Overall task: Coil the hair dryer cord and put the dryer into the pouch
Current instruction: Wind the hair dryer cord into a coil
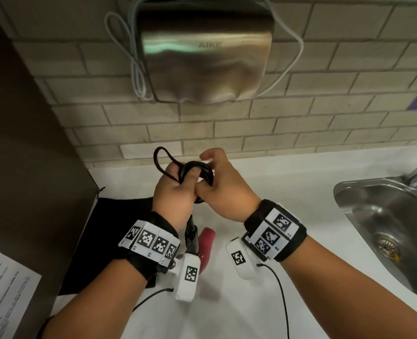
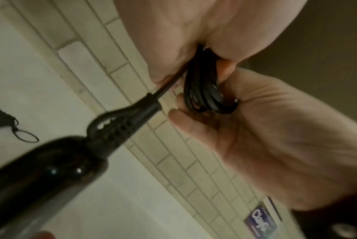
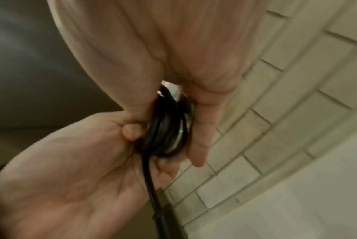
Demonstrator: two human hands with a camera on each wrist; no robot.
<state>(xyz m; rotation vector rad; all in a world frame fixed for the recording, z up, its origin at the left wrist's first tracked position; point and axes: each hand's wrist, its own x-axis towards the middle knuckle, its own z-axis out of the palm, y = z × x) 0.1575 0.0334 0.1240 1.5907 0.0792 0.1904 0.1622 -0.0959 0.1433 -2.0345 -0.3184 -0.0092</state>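
I see both hands raised together above the white counter [image 1: 263,172], knuckles touching, working one bundle of black cord [image 1: 197,170]. My left hand [image 1: 175,192] is wrapped round the coiled cord, thumb pressed over the loops, and one thin loop [image 1: 162,162] of it sticks out beyond that hand toward the tiled wall. My right hand [image 1: 223,185] pinches the same coil from the other side with thumb and curled fingers, while its index finger is lifted free above the bundle. In the left wrist view I count several strands stacked in the coil [image 2: 204,90], and a single strand runs from it down into the strain relief of the one hair dryer [image 2: 57,163], which hangs below the left hand; its dark red body [image 1: 205,248] shows just under the left wrist. One black pouch [image 1: 119,231] lies flat on the counter beneath and to the left of the left forearm, its drawstring end trailing off its far corner. To the right of the right hand sits one steel sink [image 1: 383,231], and straight ahead of both hands one metal hand dryer [image 1: 206,52] hangs on the wall. One printed sheet [image 1: 4,289] lies near the left elbow.
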